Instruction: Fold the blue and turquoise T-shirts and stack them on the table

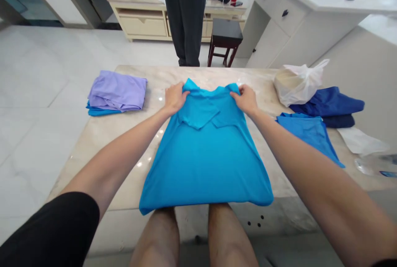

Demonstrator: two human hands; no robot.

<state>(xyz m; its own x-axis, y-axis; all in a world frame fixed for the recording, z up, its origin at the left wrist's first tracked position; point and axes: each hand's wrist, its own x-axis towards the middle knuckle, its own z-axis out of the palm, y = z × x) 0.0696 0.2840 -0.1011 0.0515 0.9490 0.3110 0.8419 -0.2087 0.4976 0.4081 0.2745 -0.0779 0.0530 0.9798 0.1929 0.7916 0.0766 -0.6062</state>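
Observation:
A turquoise collared shirt (pixel 204 163) lies front-down or folded flat on the marble table (pixel 105 151), its collar end away from me and its hem bulging over the near table edge. My left hand (pixel 175 98) pinches the shirt's left shoulder near the collar. My right hand (pixel 245 99) grips the opposite shoulder the same way. To the left lies a folded lavender garment (pixel 117 93) on a blue one. A folded blue garment (pixel 310 132) sits right of my right hand.
Navy clothing (pixel 328 103) and a white plastic bag (pixel 297 82) lie at the table's right, with a white sheet (pixel 361 140) and clear plastic (pixel 370 165) beyond. A person in dark trousers (pixel 186 14) stands past the table beside a dark stool (pixel 225 37).

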